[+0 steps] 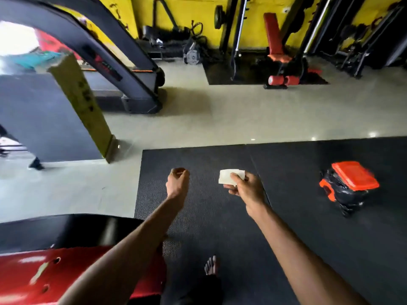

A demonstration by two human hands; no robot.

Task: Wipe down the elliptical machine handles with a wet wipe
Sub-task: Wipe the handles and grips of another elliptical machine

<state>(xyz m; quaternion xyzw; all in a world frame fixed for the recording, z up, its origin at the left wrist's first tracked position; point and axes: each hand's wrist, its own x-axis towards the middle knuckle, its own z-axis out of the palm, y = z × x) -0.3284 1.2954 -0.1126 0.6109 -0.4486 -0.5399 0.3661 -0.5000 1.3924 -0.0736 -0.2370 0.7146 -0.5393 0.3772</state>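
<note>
My right hand (pixel 244 186) is held out over the black floor mat (pixel 286 216) and pinches a small folded white wet wipe (pixel 229 176) between thumb and fingers. A short way to its left, my left hand (pixel 178 181) hangs with its fingers curled in and nothing visible in them. A red and black machine part (pixel 66 260) fills the lower left corner, under my left forearm. No elliptical handle can be picked out with certainty.
A small black bin with an orange lid (pixel 350 183) stands on the mat at the right. A yellow post (pixel 86 102) and a dark treadmill frame (pixel 123 62) rise at the left. A red bench (pixel 279 51) and racks line the yellow back wall. My foot (pixel 211 266) rests on the mat.
</note>
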